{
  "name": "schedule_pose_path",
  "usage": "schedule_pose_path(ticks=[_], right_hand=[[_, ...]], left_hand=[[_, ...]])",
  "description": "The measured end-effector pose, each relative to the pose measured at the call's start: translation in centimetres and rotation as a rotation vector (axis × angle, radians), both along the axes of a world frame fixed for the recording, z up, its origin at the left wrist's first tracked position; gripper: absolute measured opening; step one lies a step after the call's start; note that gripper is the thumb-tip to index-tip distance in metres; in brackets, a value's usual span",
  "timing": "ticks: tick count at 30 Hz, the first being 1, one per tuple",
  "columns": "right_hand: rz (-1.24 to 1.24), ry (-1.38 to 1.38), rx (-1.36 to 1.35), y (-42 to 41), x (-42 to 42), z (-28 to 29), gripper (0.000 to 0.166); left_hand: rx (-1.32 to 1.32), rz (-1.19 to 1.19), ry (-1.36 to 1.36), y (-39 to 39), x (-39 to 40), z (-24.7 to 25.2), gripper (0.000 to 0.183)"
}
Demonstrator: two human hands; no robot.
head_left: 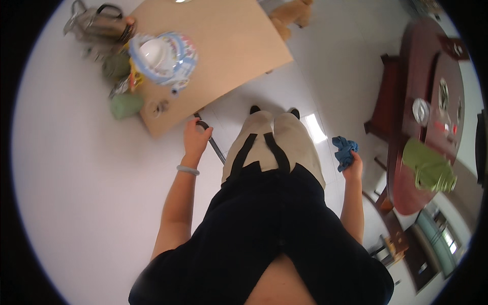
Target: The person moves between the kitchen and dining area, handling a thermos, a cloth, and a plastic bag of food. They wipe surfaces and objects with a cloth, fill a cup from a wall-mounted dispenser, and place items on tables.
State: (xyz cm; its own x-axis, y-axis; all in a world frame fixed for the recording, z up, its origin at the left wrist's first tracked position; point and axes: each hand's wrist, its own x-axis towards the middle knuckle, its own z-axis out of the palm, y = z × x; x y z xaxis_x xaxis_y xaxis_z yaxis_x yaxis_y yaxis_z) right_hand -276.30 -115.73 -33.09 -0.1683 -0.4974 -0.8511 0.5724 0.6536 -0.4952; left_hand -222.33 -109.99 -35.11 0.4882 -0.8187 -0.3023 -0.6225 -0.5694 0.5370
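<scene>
My left hand (195, 140), with a grey band at the wrist, holds a dark brown curved object (203, 124) between thumb and fingers. It looks like part of a ring; its exact kind is unclear. This hand is just off the near edge of a light brown tabletop (232, 49). A crumpled blue cloth (345, 151) is gripped in my right hand (353, 166), out to the right of my legs. Close to the tabletop's near left corner lies a small, clear round item (154, 109), blurred.
A blue-and-white patterned container (179, 57), a green cylinder (126, 106) and a brown bag (97, 24) crowd the tabletop's left side. At right, a dark red wooden table (404, 187) bears a green jug (429, 167) and a glass dish (421, 111). An orange-brown plush toy (291, 15) is beyond.
</scene>
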Motion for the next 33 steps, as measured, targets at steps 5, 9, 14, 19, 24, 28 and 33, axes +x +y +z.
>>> schedule_pose_path(ticks=[5,9,14,19,24,28,33], right_hand=[[-0.121,0.006,-0.002,5.3,-5.5,-4.8,0.036],[-0.193,-0.031,-0.045,7.4,-9.2,-10.3,0.036],[-0.314,-0.056,0.116,17.5,-10.6,-13.5,0.034],[-0.366,-0.029,0.259,13.1,-14.2,-21.5,0.030],[-0.382,-0.022,0.410,20.5,-15.4,-23.7,0.031],[-0.346,-0.083,0.338,20.0,-14.6,-22.6,0.031],[-0.334,0.002,0.337,18.2,-14.7,-22.9,0.029]], left_hand=[[-0.065,-0.141,-0.021,-1.8,-2.7,-2.5,0.054],[-0.083,-0.254,-0.078,-5.0,-7.3,-4.1,0.052],[0.048,-0.381,-0.130,-2.0,-9.2,-4.2,0.054],[0.155,-0.367,-0.177,-11.6,-12.2,-10.1,0.051],[0.290,-0.425,-0.179,-13.1,-14.8,-12.1,0.052],[0.283,-0.481,-0.176,-14.0,-16.6,-13.5,0.053],[0.233,-0.491,-0.176,-13.0,-17.9,-13.6,0.061]])
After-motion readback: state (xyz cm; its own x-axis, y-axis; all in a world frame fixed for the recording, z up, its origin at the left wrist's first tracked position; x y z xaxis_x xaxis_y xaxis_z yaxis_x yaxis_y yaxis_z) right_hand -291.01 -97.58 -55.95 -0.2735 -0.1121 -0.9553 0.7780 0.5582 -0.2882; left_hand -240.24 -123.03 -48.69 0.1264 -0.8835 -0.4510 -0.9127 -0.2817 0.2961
